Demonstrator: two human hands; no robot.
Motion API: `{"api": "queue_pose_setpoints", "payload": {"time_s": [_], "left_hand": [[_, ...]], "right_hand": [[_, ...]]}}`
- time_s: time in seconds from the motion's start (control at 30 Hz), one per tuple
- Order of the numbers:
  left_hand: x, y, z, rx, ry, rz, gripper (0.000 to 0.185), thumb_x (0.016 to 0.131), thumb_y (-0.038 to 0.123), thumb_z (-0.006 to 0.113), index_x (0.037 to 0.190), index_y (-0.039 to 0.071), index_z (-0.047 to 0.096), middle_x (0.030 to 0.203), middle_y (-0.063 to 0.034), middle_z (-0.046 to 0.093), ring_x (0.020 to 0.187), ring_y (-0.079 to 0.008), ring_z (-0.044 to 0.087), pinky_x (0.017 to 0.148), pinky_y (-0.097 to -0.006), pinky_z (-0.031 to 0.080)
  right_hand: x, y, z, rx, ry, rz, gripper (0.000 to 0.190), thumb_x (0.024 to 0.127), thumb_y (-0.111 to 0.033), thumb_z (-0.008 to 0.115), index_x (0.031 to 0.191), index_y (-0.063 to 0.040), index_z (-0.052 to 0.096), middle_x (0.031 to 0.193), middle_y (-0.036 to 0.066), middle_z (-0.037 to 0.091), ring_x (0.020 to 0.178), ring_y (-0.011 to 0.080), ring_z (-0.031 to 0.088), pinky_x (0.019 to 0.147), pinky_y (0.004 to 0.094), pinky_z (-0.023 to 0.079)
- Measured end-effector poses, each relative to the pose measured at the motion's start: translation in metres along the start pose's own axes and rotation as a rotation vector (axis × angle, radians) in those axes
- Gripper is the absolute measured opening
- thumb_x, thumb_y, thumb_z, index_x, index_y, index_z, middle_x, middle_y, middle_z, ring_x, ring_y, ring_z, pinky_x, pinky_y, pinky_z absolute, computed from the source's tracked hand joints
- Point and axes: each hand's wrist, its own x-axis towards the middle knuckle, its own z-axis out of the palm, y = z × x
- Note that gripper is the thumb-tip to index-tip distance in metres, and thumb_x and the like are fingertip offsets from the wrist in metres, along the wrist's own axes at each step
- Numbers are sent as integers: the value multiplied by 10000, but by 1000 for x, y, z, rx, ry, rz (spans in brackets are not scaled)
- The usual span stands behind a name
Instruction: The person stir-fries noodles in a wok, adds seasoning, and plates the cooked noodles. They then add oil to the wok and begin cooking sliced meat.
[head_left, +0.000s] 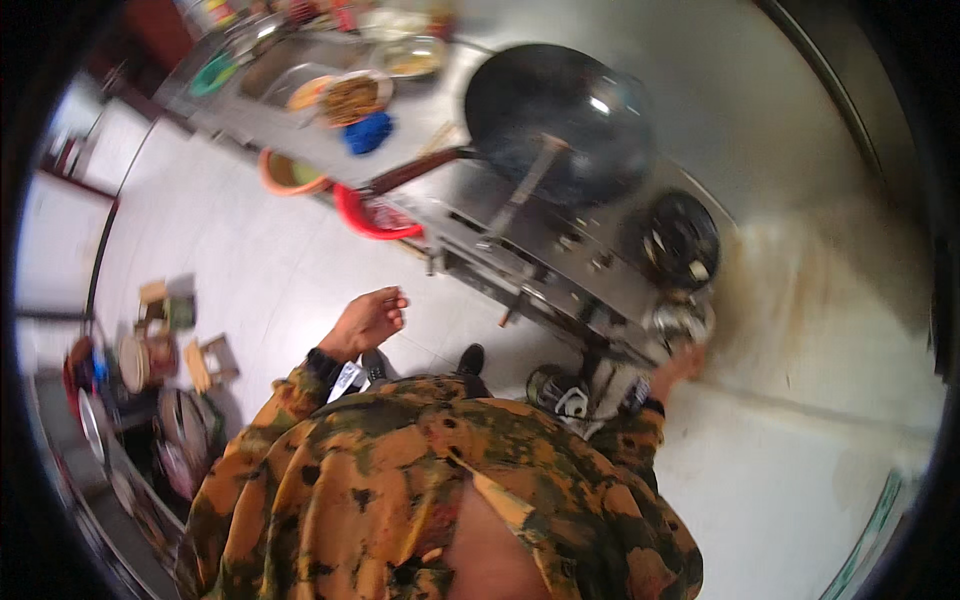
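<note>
My left hand (370, 316) hangs over the pale floor with its fingers curled; no object shows in it. To the right, my right hand (681, 362) reaches to a shiny metal container (679, 321) at the stove's right end; blur hides whether the fingers grip it. A large black wok (559, 112) with a wooden handle (420, 171) sits on the metal stove counter (600, 262). A long-handled metal utensil (529, 187) leans out of the wok over the front edge. Between the wok and the metal container is a round black burner or pan (681, 238) with pale bits on it.
Left of the wok are a plate of brown food (351, 99), a blue cloth (367, 133), a bowl (411, 58) and a sink (289, 64). An orange basin (291, 178) and a red basin (360, 217) stand below the counter edge. Wooden stools (211, 362) are at the lower left.
</note>
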Motion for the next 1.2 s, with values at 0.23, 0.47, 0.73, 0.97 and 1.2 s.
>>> {"api": "queue_pose_setpoints", "payload": {"time_s": [0.23,0.47,0.73,0.97,1.2], "left_hand": [[-19,51,-96,-225,72,274,116,953,152,544,899,50,563,786,-39,589,600,-114,483,584,-283,472],[-191,78,-274,-495,313,696,172,949,157,534,806,63,556,703,-7,551,555,-101,469,512,-237,415],[-383,-6,-431,-1014,668,1333,85,880,85,608,845,29,555,778,-66,567,623,-131,514,549,-253,454],[-445,-78,-405,-1163,709,1743,118,891,85,623,939,-20,604,907,-129,639,751,-180,602,697,-297,530],[-559,-105,-425,-1328,1113,1936,246,969,173,530,1096,-28,468,1056,-229,617,963,-302,616,824,-395,542]], "right_hand": [[-110,17,196,-271,-749,106,307,972,-249,497,1159,-6,510,1128,139,528,895,227,542,742,339,448],[-391,31,386,-728,-1617,100,199,949,-200,507,1013,-12,525,936,129,555,714,214,542,592,326,440],[-592,52,554,-844,-2109,-25,149,922,-145,520,846,-19,541,716,117,586,508,199,542,421,311,431],[-756,18,666,-955,-2532,-419,174,884,-135,538,818,20,581,670,141,617,516,239,618,432,349,509],[-1018,7,611,-919,-2813,-1058,179,852,-111,579,908,56,607,707,161,657,559,245,662,467,343,535]]}}
